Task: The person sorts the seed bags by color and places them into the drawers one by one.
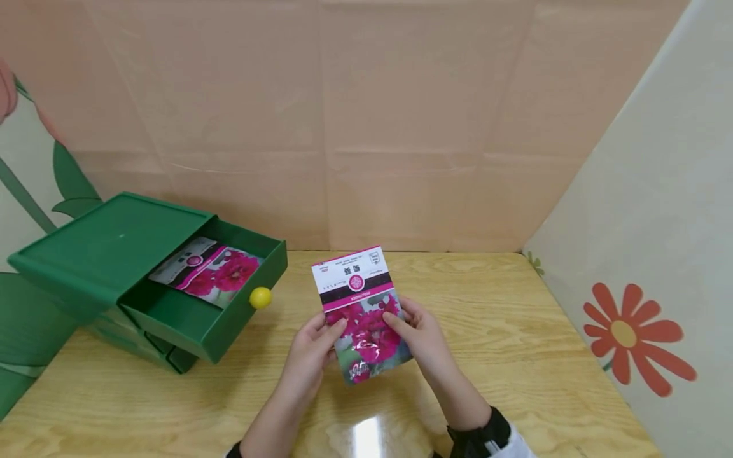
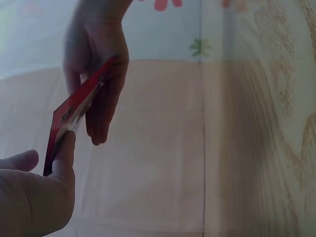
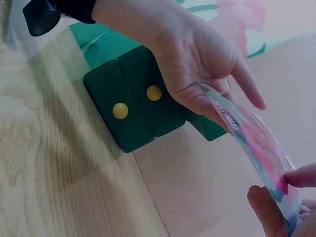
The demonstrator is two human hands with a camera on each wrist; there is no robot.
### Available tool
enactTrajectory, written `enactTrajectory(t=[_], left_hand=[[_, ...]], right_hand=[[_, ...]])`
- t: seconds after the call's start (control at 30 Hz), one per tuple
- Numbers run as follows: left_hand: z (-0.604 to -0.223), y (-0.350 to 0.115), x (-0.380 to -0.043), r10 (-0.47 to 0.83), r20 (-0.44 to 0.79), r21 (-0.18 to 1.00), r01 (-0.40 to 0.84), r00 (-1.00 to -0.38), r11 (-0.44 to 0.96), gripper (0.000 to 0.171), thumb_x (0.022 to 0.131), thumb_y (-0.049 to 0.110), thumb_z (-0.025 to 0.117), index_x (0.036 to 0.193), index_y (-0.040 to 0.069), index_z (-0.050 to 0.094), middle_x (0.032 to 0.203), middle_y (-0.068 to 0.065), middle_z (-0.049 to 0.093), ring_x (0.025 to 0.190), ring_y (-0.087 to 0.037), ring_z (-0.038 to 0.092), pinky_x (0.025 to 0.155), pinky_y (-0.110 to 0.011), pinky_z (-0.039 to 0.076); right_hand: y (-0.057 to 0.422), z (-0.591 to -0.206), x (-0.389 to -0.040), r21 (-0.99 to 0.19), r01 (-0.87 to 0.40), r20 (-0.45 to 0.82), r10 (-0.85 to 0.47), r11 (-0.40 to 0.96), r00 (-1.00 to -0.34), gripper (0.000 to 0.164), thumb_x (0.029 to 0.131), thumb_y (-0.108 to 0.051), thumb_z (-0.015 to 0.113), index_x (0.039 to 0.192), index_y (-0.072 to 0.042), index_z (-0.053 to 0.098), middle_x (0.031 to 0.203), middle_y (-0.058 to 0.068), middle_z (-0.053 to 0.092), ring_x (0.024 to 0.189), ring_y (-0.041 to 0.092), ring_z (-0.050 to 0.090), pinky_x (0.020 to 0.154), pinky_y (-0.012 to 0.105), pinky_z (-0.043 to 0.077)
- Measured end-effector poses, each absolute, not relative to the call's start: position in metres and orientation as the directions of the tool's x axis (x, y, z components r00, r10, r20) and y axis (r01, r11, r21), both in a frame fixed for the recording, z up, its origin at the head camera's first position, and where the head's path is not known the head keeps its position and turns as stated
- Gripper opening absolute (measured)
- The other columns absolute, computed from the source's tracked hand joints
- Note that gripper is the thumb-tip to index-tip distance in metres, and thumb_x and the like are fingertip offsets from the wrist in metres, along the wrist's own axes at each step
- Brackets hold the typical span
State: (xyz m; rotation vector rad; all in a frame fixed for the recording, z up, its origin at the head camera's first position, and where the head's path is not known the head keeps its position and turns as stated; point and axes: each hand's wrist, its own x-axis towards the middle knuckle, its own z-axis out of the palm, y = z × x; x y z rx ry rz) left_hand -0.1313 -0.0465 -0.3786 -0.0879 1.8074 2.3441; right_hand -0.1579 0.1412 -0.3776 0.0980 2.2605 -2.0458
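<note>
A flat, glossy flower seed packet (image 1: 366, 318) is held up over the table between both hands. It has a magenta flower picture and a white printed panel with small codes at its far end. My left hand (image 1: 309, 353) pinches its left edge, thumb on the face and fingers behind. On the opposite edge, my right hand (image 1: 426, 334) grips it with the thumb on the flower picture. The left wrist view shows the packet (image 2: 79, 106) nearly edge-on between the hands. A similar packet (image 1: 220, 273) lies inside the pulled-out drawer (image 1: 172, 318), partly hidden under the cabinet top.
The green drawer cabinet (image 1: 114, 238) stands at the left of the wooden table (image 1: 487, 318). A yellow knob (image 1: 261, 298) sticks out from the open drawer's front. A beige sheet (image 1: 412, 127) hangs behind, and a flower-printed sheet (image 1: 647, 254) borders the right side.
</note>
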Motion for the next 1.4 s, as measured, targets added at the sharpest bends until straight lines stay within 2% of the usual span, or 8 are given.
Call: enactTrajectory(t=[0.2, 0.43, 0.7, 0.97, 1.13, 1.23, 1.4], left_hand=[[-0.379, -0.045, -0.129, 0.100, -0.171, 0.973, -0.185, -0.980, -0.140, 0.052, 0.095, 0.032, 0.062, 0.132, -0.002, 0.054, 0.112, -0.014, 0.070, 0.086, -0.011, 0.069, 0.076, -0.023, 0.056], [-0.379, -0.045, -0.127, 0.075, -0.169, 0.977, -0.177, -0.983, -0.122, 0.046, 0.095, 0.030, 0.063, 0.125, -0.005, 0.058, 0.103, -0.012, 0.073, 0.080, -0.009, 0.068, 0.072, -0.022, 0.056], [-0.372, -0.047, -0.121, 0.033, -0.157, 0.983, -0.160, -0.987, -0.094, 0.047, 0.093, 0.031, 0.065, 0.123, -0.005, 0.060, 0.101, -0.015, 0.073, 0.079, -0.010, 0.070, 0.072, -0.022, 0.057], [-0.363, -0.046, -0.115, 0.021, -0.157, 0.987, -0.158, -0.987, -0.034, 0.048, 0.093, 0.033, 0.065, 0.123, -0.004, 0.060, 0.103, -0.016, 0.073, 0.083, -0.014, 0.071, 0.074, -0.025, 0.058], [-0.355, -0.046, -0.108, 0.005, -0.168, 0.986, -0.168, -0.986, -0.013, 0.050, 0.093, 0.037, 0.064, 0.125, -0.002, 0.060, 0.106, -0.016, 0.072, 0.086, -0.014, 0.070, 0.076, -0.027, 0.058], [-0.351, -0.048, -0.101, -0.023, -0.160, 0.987, -0.159, -0.987, -0.013, 0.049, 0.093, 0.035, 0.064, 0.123, -0.004, 0.060, 0.103, -0.016, 0.072, 0.082, -0.013, 0.070, 0.074, -0.026, 0.058], [-0.342, -0.061, -0.086, -0.082, -0.150, 0.988, -0.152, -0.985, 0.017, 0.045, 0.094, 0.030, 0.063, 0.121, -0.006, 0.061, 0.098, -0.016, 0.073, 0.076, -0.011, 0.068, 0.069, -0.023, 0.056]], right_hand=[[0.140, -0.375, -0.152, -0.983, 0.102, -0.106, -0.017, 0.150, -0.994, 0.044, 0.095, -0.019, 0.062, 0.137, -0.008, 0.054, 0.112, 0.016, 0.069, 0.085, 0.017, 0.068, 0.073, 0.026, 0.056], [0.138, -0.372, -0.149, -0.983, 0.095, -0.102, -0.041, 0.159, -0.994, 0.044, 0.095, -0.021, 0.062, 0.136, -0.009, 0.054, 0.114, 0.015, 0.069, 0.087, 0.018, 0.068, 0.074, 0.028, 0.057], [0.138, -0.371, -0.147, -0.977, 0.103, -0.118, -0.072, 0.189, -0.990, 0.051, 0.093, -0.034, 0.065, 0.137, -0.012, 0.054, 0.117, 0.011, 0.066, 0.090, 0.016, 0.065, 0.079, 0.030, 0.056], [0.139, -0.371, -0.144, -0.978, 0.084, -0.101, -0.083, 0.193, -0.991, 0.055, 0.093, -0.039, 0.064, 0.138, -0.011, 0.053, 0.119, 0.011, 0.065, 0.094, 0.017, 0.064, 0.083, 0.032, 0.056], [0.139, -0.369, -0.142, -0.978, 0.068, -0.088, -0.094, 0.197, -0.992, 0.055, 0.093, -0.038, 0.064, 0.139, -0.011, 0.052, 0.120, 0.012, 0.065, 0.094, 0.017, 0.064, 0.084, 0.033, 0.056], [0.139, -0.369, -0.141, -0.980, 0.042, -0.069, -0.139, 0.192, -0.988, 0.056, 0.093, -0.033, 0.065, 0.141, -0.010, 0.048, 0.127, 0.015, 0.062, 0.096, 0.019, 0.065, 0.081, 0.032, 0.056], [0.140, -0.368, -0.140, -0.981, -0.097, 0.047, -0.280, 0.168, -0.959, 0.055, 0.096, -0.019, 0.061, 0.145, -0.005, 0.040, 0.142, 0.022, 0.049, 0.115, 0.032, 0.060, 0.089, 0.026, 0.054]])
